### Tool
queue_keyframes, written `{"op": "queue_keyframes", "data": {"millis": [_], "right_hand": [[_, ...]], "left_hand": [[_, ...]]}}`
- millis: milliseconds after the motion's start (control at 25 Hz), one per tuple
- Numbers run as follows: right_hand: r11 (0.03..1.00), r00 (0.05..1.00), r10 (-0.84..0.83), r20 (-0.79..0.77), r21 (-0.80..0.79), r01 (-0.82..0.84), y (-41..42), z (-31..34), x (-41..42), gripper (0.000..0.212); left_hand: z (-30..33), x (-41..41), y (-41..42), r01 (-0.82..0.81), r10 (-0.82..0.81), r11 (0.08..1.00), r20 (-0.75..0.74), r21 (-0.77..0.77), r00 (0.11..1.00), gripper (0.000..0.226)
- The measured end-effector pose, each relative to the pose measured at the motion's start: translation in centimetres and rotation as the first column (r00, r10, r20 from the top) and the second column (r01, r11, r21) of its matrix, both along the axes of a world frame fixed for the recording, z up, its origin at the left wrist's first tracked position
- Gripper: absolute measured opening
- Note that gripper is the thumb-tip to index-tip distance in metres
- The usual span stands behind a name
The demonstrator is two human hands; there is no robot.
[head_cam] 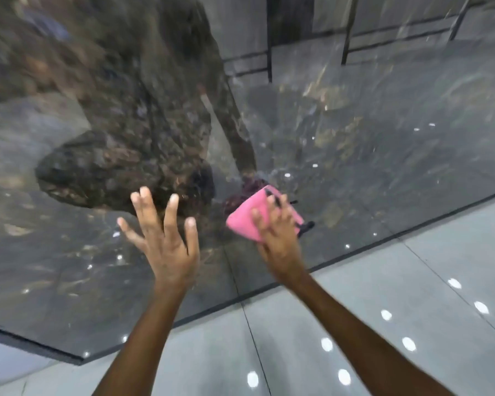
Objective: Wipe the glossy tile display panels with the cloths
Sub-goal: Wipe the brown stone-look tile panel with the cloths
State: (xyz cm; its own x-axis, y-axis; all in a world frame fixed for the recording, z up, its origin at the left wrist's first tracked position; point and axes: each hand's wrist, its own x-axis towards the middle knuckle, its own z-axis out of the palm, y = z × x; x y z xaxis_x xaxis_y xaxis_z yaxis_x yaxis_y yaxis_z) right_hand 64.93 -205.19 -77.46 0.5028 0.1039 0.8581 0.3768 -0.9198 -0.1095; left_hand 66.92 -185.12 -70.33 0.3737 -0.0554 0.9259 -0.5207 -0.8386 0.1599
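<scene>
1. Panel point(355, 167) surfaces filled most of your view: dark, glossy tile with brown and gold veining, mirroring a blurred figure and small white ceiling lights. A thin seam ran between two panels, down the middle of your view.
2. Your left hand point(166, 241) was raised in front of the left panel, its fingers point(170, 215) straight and spread wide, the back of the hand toward you. It held nothing. You could not tell from this view whether the fingertips touched the glossy surface or hovered just off it.
3. Just right of the seam, the pink cloth point(247, 217) lay flat against the right panel, folded into a rough rectangle, with its dark reflection showing just above it.
4. Your right hand point(277, 232) pressed on the cloth with fingers spread and mostly straight, covering the cloth's lower right part. The fingertips were blurred, so how far they curled over the cloth's far edge was unclear.
5. Below and to the right, the panels' dark bottom edge point(383, 238) ran diagonally across the frame, meeting a pale grey tiled floor point(412, 281).
6. The floor carried thin grout lines and several bright oval reflections of lights, clustered near the lower right.
</scene>
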Motion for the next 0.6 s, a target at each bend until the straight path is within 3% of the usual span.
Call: {"op": "queue_keyframes", "data": {"millis": [40, 80, 160, 200, 240, 280, 320, 360, 400, 440, 480, 520, 560, 600], "right_hand": [[0.997, 0.999, -0.030, 0.037, 0.066, 0.028, -3.5, 3.0, 0.9, 0.053], [0.970, 0.993, -0.093, 0.068, 0.233, 0.075, -6.8, 6.2, 1.6, 0.056], [0.783, 0.983, -0.183, 0.035, 0.610, 0.124, -9.4, 11.7, 1.7, 0.065], [0.755, 0.981, -0.189, 0.034, 0.645, 0.123, -8.5, 13.1, 1.7, 0.068], [0.851, 0.978, -0.198, 0.069, 0.507, 0.136, -6.5, 13.7, 1.6, 0.071], [0.981, 0.979, -0.145, 0.146, 0.149, 0.123, -4.3, 13.4, 1.5, 0.073], [0.960, 0.988, -0.015, 0.154, -0.274, 0.057, -2.8, 13.2, 1.1, 0.076], [0.849, 0.989, 0.080, 0.123, -0.529, -0.003, -2.9, 13.5, 1.0, 0.077], [0.808, 0.984, 0.106, 0.141, -0.589, -0.003, -4.6, 14.9, 1.6, 0.077], [0.866, 0.977, 0.094, 0.193, -0.500, 0.016, -6.6, 17.1, 2.0, 0.079], [0.963, 0.978, 0.020, 0.208, -0.268, 0.037, -8.5, 19.5, 2.5, 0.082], [0.996, 0.982, -0.058, 0.180, 0.077, 0.045, -10.5, 22.1, 2.8, 0.082], [0.891, 0.983, -0.122, 0.140, 0.451, 0.047, -11.7, 24.8, 2.4, 0.079], [0.728, 0.980, -0.174, 0.100, 0.683, 0.059, -11.5, 26.7, 2.2, 0.075]], "left_hand": [[3.5, 0.4, -0.4, 0.027, -0.026, 1.000, 0.056, -0.014, 0.998, 0.046], [7.5, 1.0, -0.8, 0.034, -0.028, 0.999, 0.127, -0.042, 0.992, 0.046], [15.2, 2.3, -1.9, 0.025, 0.004, 0.992, 0.229, -0.123, 0.973, 0.047], [18.8, 2.7, -2.5, 0.023, 0.019, 0.988, 0.269, -0.153, 0.963, 0.047], [21.7, 3.0, -2.9, 0.009, 0.042, 0.986, 0.299, -0.169, 0.953, 0.048], [24.0, 3.4, -3.1, -0.027, 0.081, 0.984, 0.306, -0.176, 0.949, 0.048], [25.6, 3.6, -3.2, -0.089, 0.138, 0.981, 0.288, -0.174, 0.948, 0.048], [26.5, 3.8, -3.2, -0.169, 0.207, 0.972, 0.249, -0.165, 0.946, 0.050], [26.9, 3.8, -3.2, -0.240, 0.268, 0.959, 0.211, -0.149, 0.940, 0.052], [27.0, 3.9, -3.2, -0.285, 0.305, 0.950, 0.186, -0.129, 0.934, 0.054], [26.8, 3.9, -3.3, -0.299, 0.316, 0.947, 0.171, -0.118, 0.933, 0.054], [26.4, 3.9, -3.3, -0.293, 0.309, 0.949, 0.161, -0.116, 0.937, 0.055], [26.3, 3.9, -3.2, -0.277, 0.293, 0.954, 0.160, -0.112, 0.943, 0.055], [26.2, 3.8, -3.1, -0.259, 0.275, 0.959, 0.161, -0.111, 0.948, 0.056]]}}
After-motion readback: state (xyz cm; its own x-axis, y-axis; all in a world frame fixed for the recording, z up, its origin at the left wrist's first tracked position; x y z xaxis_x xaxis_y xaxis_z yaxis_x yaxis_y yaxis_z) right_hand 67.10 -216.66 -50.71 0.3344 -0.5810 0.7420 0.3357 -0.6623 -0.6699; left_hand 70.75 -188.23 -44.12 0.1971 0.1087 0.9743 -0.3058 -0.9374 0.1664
